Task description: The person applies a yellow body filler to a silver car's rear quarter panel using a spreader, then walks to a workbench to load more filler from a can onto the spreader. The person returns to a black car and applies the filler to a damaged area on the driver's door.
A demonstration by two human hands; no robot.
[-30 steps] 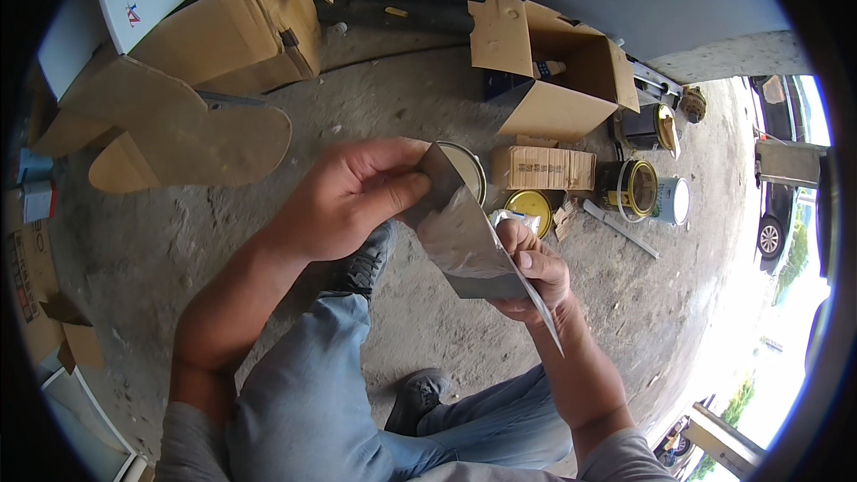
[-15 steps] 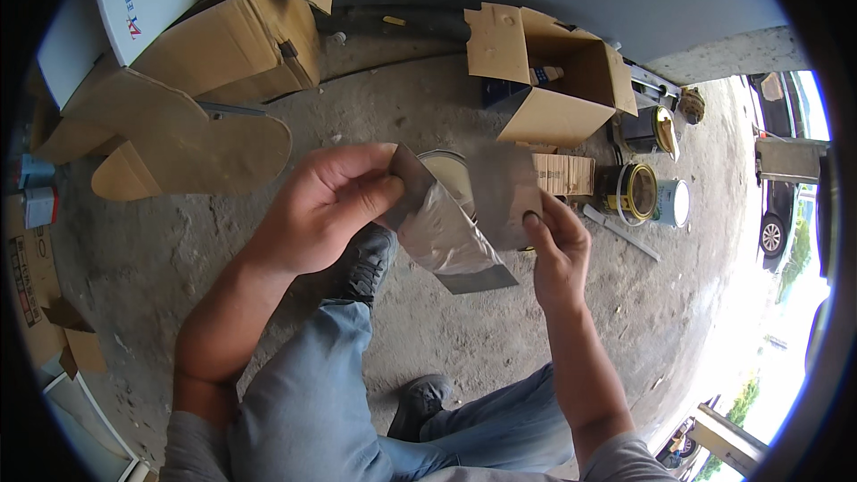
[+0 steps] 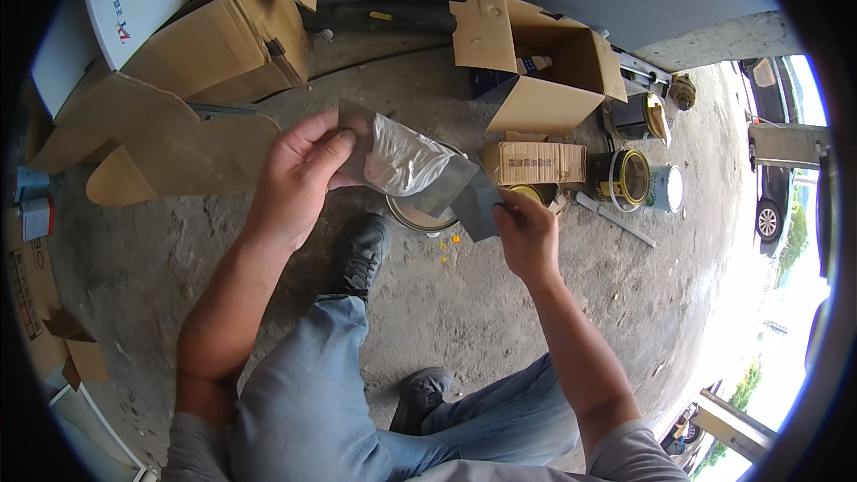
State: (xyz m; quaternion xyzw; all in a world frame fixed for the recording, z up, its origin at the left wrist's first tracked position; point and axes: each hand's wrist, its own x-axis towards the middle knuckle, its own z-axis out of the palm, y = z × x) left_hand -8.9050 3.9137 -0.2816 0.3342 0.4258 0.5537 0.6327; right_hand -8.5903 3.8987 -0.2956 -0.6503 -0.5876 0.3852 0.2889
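Two-handed, reaches out over a grey concrete floor, above a round tin. With the left hand, grips the larger metal plate by its left end, thumb and fingers pinched closed on it; points its long axis rightward and slightly downward, white paste across its middle. With the right hand, pinches the smaller grey plate between closed fingers, aiming it leftward, overlapping the larger plate's right end; cannot tell whether touching.

Workshop: concrete floor, scattered cans
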